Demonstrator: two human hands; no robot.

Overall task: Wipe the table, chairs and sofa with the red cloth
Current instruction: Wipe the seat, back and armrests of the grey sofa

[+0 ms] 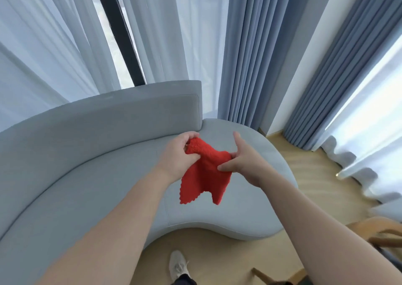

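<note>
Two bare hands are holding up one cloth above a sofa seat. Sheer white curtains (54, 45) are hanging across the upper left of the frame, parted by a black window post (117, 30). Below them, a curved, pale grey-blue fabric sofa (87, 154) is sweeping from the left edge towards the centre, its backrest ending just above the hands.

At centre frame the left hand (178, 154) is gripping the upper bunch of the cloth, its fingers (192, 135) curling round the fabric. The red, nubbly-textured cloth (204, 176) is hanging between the two hands, clear of the seat, with its scalloped lower corners dangling loose. The right hand (245, 165) is pinching the cloth's right edge between the thumb and curled fingers (234, 155), while its index finger is pointing upward, free of the fabric.

Judging by this two-handed hold, the person is probably opening out or refolding the cloth to get a flat face for wiping. They are likely standing at the sofa's rounded end because that seat is the surface in hand.

Heavier blue-grey pleated curtains (245, 56) are hanging at the upper right, above a light wooden floor (315, 176). A blurred wooden chair (374, 230) is showing at the lower right edge.
</note>
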